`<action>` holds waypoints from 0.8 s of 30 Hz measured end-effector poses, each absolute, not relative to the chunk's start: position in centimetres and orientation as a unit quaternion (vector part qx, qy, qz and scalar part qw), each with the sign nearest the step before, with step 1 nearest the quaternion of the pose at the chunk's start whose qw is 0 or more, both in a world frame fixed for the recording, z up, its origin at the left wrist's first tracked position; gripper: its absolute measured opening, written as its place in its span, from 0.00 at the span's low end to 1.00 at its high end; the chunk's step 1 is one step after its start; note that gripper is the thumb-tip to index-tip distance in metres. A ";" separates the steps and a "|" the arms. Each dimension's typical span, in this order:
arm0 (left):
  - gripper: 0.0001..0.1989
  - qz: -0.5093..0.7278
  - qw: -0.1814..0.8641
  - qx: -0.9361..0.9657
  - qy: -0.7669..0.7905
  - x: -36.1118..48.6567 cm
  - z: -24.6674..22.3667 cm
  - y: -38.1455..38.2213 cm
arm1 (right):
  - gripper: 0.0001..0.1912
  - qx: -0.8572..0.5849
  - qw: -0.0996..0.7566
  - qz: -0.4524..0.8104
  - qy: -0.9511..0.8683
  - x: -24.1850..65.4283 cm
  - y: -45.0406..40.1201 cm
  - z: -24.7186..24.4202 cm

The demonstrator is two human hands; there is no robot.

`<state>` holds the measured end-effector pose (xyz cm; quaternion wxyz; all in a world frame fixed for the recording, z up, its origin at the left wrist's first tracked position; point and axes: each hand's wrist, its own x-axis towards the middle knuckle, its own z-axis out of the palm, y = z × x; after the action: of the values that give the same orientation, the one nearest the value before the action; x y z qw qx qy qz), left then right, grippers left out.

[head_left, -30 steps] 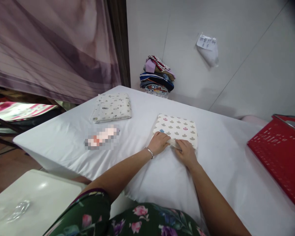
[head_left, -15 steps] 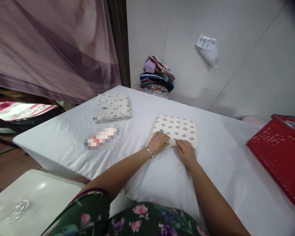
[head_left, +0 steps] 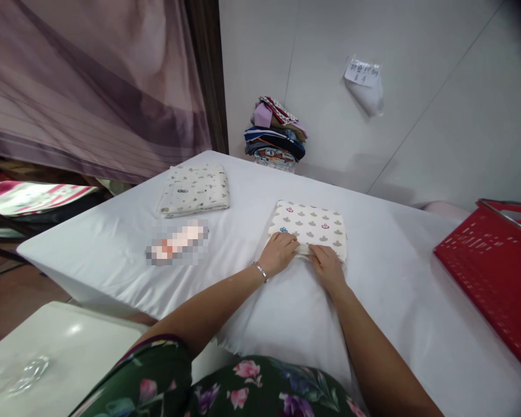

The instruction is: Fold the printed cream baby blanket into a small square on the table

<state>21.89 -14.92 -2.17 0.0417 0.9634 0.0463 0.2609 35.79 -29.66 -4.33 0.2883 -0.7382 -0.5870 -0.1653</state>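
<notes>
A folded cream cloth (head_left: 310, 221) with grey printed shapes and a few red and blue ones lies on the white-covered table (head_left: 386, 301). My left hand (head_left: 278, 255) holds its near edge on the left, fingers over the top. On the same edge, a little to the right, my right hand (head_left: 328, 267) grips in the same way. Several stacked layers of the fold show between my fingertips. Both thumbs are hidden. Farther left lies a second folded cloth (head_left: 195, 190), cream with small dark and green prints, apart from my hands.
A blurred-out item (head_left: 178, 243) lies left of my hands. The red plastic basket (head_left: 490, 266) stands at the right. Behind the table rises a pile of folded clothes (head_left: 275, 136) against the wall. A white stool (head_left: 82, 347) is at lower left, and a mauve curtain (head_left: 91, 87) hangs above.
The whole view has shifted slightly to the left. Both hands stay on the near edge of the folded cloth, and nothing else has visibly moved.
</notes>
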 end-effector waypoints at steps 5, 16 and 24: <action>0.10 0.220 -0.038 0.974 0.034 21.5 -2.9 -15.7 | 0.15 -0.739 0.295 -0.175 -0.580 35.7 -29.5 -4.3; 0.12 0.210 -0.065 0.975 0.043 23.5 -3.1 -16.2 | 0.14 -0.736 0.292 -0.200 -0.577 35.6 -29.2 -4.5; 0.15 0.224 -0.038 0.973 0.031 22.8 -2.9 -15.6 | 0.14 -0.733 0.277 -0.198 -0.589 34.9 -29.1 -3.8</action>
<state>22.84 -15.59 -2.94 -0.0380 0.9734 0.0306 0.2240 34.94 -29.05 -3.82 0.2771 -0.7327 -0.5891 -0.1984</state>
